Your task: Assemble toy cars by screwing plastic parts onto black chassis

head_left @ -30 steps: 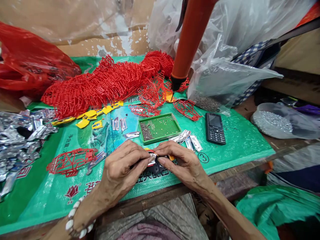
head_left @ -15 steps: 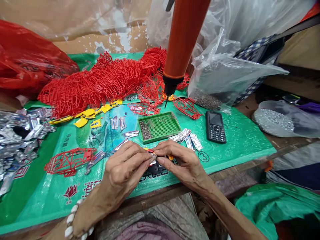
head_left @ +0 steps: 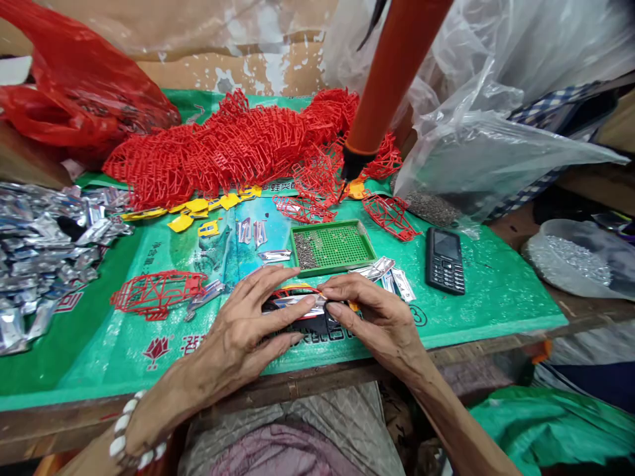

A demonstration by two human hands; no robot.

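Spreading flat, left hand (head_left: 243,324) no longer pinches toy car (head_left: 296,305).

- Setting: a small piecework assembly workshop, its worn wooden surface (head_left: 317,378) covered by a green woven sheet (head_left: 476,291).
- Stock in bulk: a heap of identical red plastic frames (head_left: 238,149), a pile of silver parts (head_left: 40,244) and loose yellow parts (head_left: 198,206).
- Tooling: an orange powered screwdriver (head_left: 391,73) hung over the surface, and a green tray (head_left: 342,244) held small screws.
- Storage: clear plastic bags (head_left: 486,152) of small hardware lay at the right, a red bag (head_left: 74,92) at the left.
- Work in hand: one part-assembled piece (head_left: 297,311) lay at the near edge.
- Backdrop: a wall (head_left: 258,66) with peeling paint.
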